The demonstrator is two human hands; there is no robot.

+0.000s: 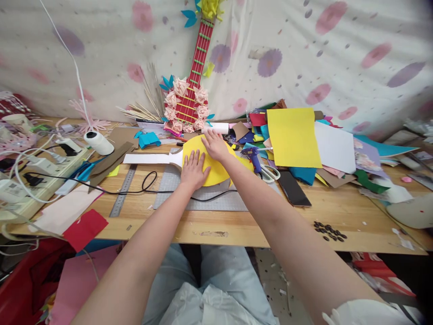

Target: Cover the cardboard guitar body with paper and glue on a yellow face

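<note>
At the far left of the wooden table (338, 212) a white power strip (37, 174) lies with plugs and white cables in it, and a red paper scrap (85, 229) hangs over the near edge. A spool of white thread (99, 142) lies on its side farther back, with brown cardboard strips (113, 158) just to its right. A metal ruler (123, 191) lies nearly lengthwise toward the near edge, and a black cord (145, 183) loops across the table beside it.

In the middle, a grey cutting mat (216, 203) carries a yellow oval cutout (216, 171), which joins a white paper neck (149, 158) that stretches off to the left. The left hand (194, 170) lies flat on the near left part of the yellow oval, palm down, fingers (196, 157) spread wide and holding nothing. The right hand (214, 145) presses on the far edge of the same oval, also flat, its fingers extended and empty. The two hands are near each other but apart.

Behind them a red paper guitar (189, 97) trimmed with pink paper flowers leans upright against the flowered cloth backdrop (338, 58), with a bundle of thin sticks (145, 110) to its left.

To the right of the hands, a blue glue gun (253, 156) lies by a pair of scissors (270, 173), and a dark phone (293, 189) lies just beyond. A large yellow sheet (292, 137) tops a heap of coloured paper, with a white sheet (334, 146) beside it. Small dark beads (329, 231) are scattered near the front right edge.
</note>
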